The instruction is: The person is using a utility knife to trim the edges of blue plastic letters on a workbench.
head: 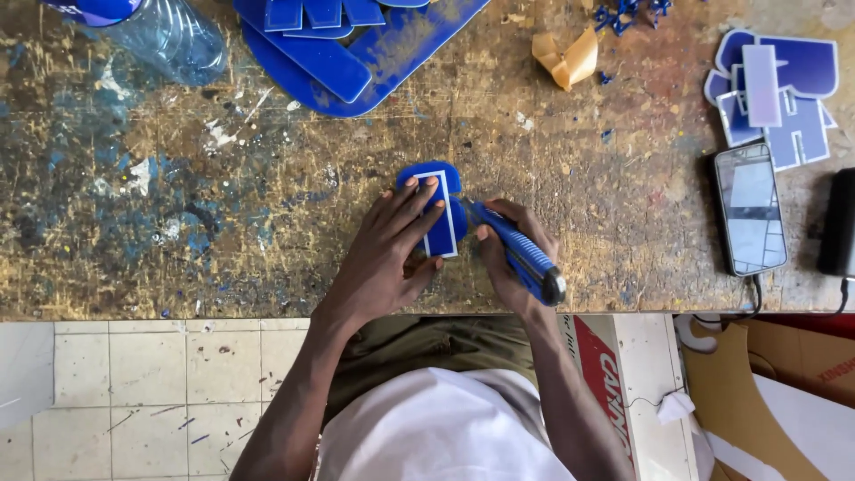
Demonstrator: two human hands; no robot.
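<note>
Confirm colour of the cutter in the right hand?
Blue with a black end: the utility knife in the right hand, seen in the head view.

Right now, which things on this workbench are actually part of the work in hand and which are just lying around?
In use:
left hand pressing down the small blue letter piece
right hand gripping the blue utility knife against that piece

Lying about:
plastic bottle
large blue sheets
crumpled tan tape
stacked blue letters
phone

Left hand (385,258) flat, fingers (419,198) spread, pressing down on blue letter piece (435,209); right hand (509,258) just beside it, closed around a grip, both forearms angled inward.
</note>
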